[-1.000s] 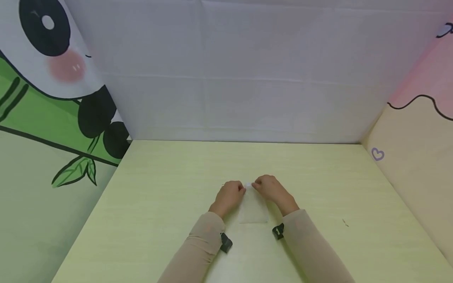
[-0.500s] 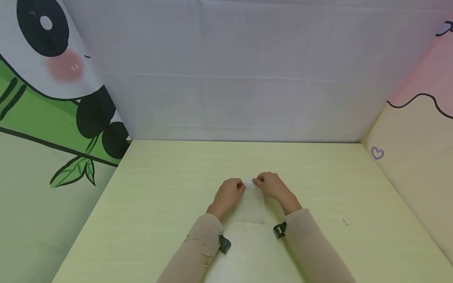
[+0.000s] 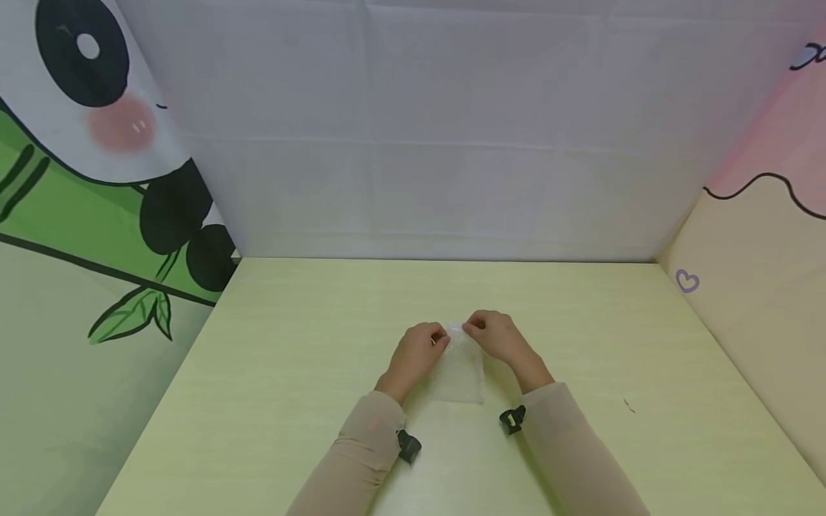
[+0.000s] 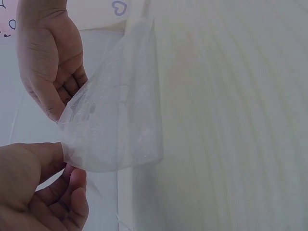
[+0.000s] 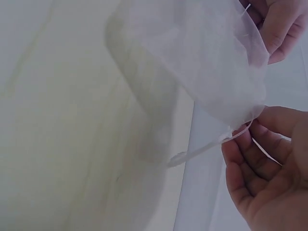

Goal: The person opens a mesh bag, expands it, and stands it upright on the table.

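- A translucent bag [image 3: 459,369] hangs between the two hands, spreading from the grip toward the person; whether its lower edge touches the table cannot be told.
- The left hand [image 3: 411,362] pinches the bag's upper edge on the left side, thumb against curled fingers.
- The right hand [image 3: 505,345] pinches the same edge on the right, just beside the left fingertips but apart from them.
- A narrow whitish strip [image 5: 199,153] runs out from the right fingertips at the bag's edge; whether it belongs to the bag is unclear.
- Behind each hand, nearer the person, comes a beige sleeve [image 3: 361,451], with a small black device [image 3: 409,446] at each wrist.
- Under and around the grip spreads a pale yellow-green table [image 3: 310,322].
- A thin brown fleck [image 3: 629,406] lies on it, right of the grip and nearer the person.
- Beyond the grip rises a creased white backdrop [image 3: 452,143].
- Well left of the grip stands a cartoon-printed panel [image 3: 97,208]; well right, a pink and cream panel [image 3: 761,251] with a purple heart [image 3: 687,281].
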A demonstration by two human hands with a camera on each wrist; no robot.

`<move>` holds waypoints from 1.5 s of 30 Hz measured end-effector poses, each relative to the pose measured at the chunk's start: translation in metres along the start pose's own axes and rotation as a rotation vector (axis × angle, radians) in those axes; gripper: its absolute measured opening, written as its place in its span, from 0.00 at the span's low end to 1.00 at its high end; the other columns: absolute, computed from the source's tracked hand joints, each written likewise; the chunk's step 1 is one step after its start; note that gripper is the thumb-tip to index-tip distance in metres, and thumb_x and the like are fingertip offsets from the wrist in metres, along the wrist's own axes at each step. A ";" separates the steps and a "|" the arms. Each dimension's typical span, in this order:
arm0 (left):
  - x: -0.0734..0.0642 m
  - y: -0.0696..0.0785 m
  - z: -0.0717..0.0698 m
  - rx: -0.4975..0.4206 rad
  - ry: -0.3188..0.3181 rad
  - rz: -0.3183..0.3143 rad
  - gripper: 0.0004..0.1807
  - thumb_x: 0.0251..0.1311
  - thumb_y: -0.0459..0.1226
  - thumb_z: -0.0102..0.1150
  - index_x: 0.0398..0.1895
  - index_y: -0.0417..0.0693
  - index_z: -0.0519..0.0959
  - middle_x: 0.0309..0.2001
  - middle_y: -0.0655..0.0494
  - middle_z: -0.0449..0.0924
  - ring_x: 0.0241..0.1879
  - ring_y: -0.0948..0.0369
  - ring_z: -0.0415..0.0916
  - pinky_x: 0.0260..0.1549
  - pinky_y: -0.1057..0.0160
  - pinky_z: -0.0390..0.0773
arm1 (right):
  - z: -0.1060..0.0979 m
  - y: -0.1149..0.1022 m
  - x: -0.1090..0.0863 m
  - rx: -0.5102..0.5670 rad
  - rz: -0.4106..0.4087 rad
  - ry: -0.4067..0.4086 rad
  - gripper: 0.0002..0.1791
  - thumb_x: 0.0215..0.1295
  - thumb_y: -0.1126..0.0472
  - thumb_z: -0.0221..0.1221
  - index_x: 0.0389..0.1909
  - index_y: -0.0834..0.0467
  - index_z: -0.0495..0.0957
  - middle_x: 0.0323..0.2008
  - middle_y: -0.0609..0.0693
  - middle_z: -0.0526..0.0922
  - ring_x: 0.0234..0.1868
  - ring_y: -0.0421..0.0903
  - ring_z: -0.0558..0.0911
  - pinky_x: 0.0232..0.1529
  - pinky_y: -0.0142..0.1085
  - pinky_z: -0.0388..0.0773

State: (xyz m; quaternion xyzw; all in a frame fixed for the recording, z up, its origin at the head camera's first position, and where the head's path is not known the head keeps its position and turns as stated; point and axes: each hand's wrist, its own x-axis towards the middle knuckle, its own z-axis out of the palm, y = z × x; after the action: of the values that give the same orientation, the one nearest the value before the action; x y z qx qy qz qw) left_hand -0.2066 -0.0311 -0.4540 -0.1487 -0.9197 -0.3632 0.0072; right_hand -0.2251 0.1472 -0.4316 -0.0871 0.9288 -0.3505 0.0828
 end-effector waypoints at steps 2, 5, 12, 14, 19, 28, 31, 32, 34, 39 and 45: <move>0.000 0.000 0.001 -0.014 0.001 0.001 0.04 0.66 0.35 0.60 0.33 0.45 0.81 0.29 0.59 0.77 0.29 0.62 0.72 0.31 0.63 0.73 | 0.000 -0.001 0.000 0.003 -0.005 0.019 0.08 0.70 0.60 0.58 0.39 0.60 0.82 0.35 0.50 0.81 0.34 0.46 0.76 0.34 0.40 0.75; 0.000 0.000 0.002 -0.036 0.000 -0.009 0.05 0.66 0.36 0.60 0.33 0.45 0.82 0.29 0.60 0.77 0.28 0.62 0.71 0.30 0.63 0.73 | 0.000 -0.001 -0.001 0.001 -0.017 0.049 0.07 0.69 0.60 0.59 0.38 0.60 0.82 0.36 0.50 0.82 0.36 0.47 0.77 0.38 0.42 0.76; 0.000 0.001 0.003 -0.090 0.015 -0.031 0.05 0.67 0.36 0.59 0.34 0.46 0.82 0.28 0.61 0.77 0.27 0.63 0.70 0.28 0.64 0.73 | 0.000 -0.001 -0.002 0.017 -0.042 0.104 0.05 0.67 0.61 0.61 0.36 0.59 0.82 0.36 0.50 0.82 0.40 0.49 0.79 0.42 0.45 0.76; -0.001 0.001 0.003 -0.118 0.024 -0.040 0.05 0.67 0.37 0.59 0.33 0.47 0.82 0.28 0.62 0.77 0.27 0.63 0.71 0.28 0.64 0.73 | 0.000 -0.001 -0.003 0.018 -0.051 0.121 0.04 0.67 0.61 0.61 0.35 0.59 0.81 0.36 0.49 0.82 0.40 0.49 0.79 0.42 0.45 0.76; -0.004 0.001 0.001 -0.177 0.048 -0.077 0.06 0.67 0.37 0.59 0.32 0.48 0.83 0.28 0.62 0.77 0.27 0.62 0.72 0.29 0.62 0.74 | 0.001 -0.001 -0.006 0.016 -0.073 0.165 0.04 0.65 0.62 0.61 0.34 0.58 0.81 0.35 0.49 0.82 0.40 0.49 0.79 0.42 0.45 0.76; -0.010 -0.001 0.000 -0.204 0.102 -0.072 0.06 0.66 0.37 0.60 0.31 0.47 0.83 0.28 0.62 0.77 0.28 0.62 0.72 0.29 0.61 0.74 | 0.000 -0.001 -0.016 0.010 -0.058 0.205 0.05 0.67 0.61 0.60 0.35 0.58 0.82 0.36 0.49 0.82 0.40 0.49 0.79 0.43 0.46 0.75; -0.013 -0.001 -0.001 -0.211 0.145 -0.052 0.06 0.64 0.36 0.61 0.30 0.48 0.83 0.27 0.62 0.77 0.27 0.63 0.71 0.29 0.62 0.74 | -0.003 -0.002 -0.020 0.008 -0.045 0.217 0.05 0.67 0.60 0.60 0.36 0.58 0.82 0.36 0.49 0.82 0.40 0.49 0.78 0.43 0.46 0.75; -0.013 0.000 -0.001 -0.214 0.159 -0.047 0.05 0.64 0.36 0.61 0.30 0.48 0.83 0.26 0.61 0.77 0.27 0.62 0.71 0.28 0.62 0.74 | -0.004 -0.002 -0.021 0.009 -0.043 0.220 0.05 0.67 0.60 0.60 0.36 0.58 0.82 0.36 0.49 0.82 0.39 0.49 0.78 0.43 0.45 0.75; -0.014 0.000 -0.001 -0.220 0.183 -0.043 0.05 0.64 0.36 0.62 0.30 0.47 0.83 0.26 0.61 0.77 0.27 0.63 0.71 0.28 0.62 0.74 | -0.006 -0.001 -0.023 0.008 -0.042 0.227 0.06 0.67 0.60 0.60 0.36 0.59 0.82 0.36 0.50 0.81 0.39 0.49 0.78 0.43 0.46 0.75; -0.017 0.001 -0.002 -0.228 0.203 -0.048 0.05 0.64 0.37 0.62 0.32 0.48 0.83 0.28 0.61 0.78 0.27 0.63 0.72 0.29 0.63 0.74 | -0.011 0.000 -0.027 0.007 -0.044 0.233 0.07 0.68 0.60 0.59 0.37 0.59 0.82 0.37 0.50 0.81 0.40 0.49 0.78 0.43 0.46 0.75; -0.018 0.002 -0.004 -0.289 0.156 -0.060 0.05 0.66 0.39 0.61 0.36 0.47 0.83 0.31 0.61 0.80 0.31 0.63 0.73 0.30 0.63 0.74 | -0.013 0.000 -0.030 0.033 -0.069 0.231 0.07 0.68 0.60 0.59 0.38 0.60 0.81 0.36 0.50 0.81 0.43 0.51 0.78 0.47 0.48 0.74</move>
State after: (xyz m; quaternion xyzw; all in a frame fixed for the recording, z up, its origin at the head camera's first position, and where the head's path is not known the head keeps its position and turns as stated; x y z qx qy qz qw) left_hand -0.1889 -0.0375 -0.4522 -0.0921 -0.8585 -0.5022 0.0464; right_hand -0.1985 0.1627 -0.4192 -0.0769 0.9228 -0.3758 -0.0357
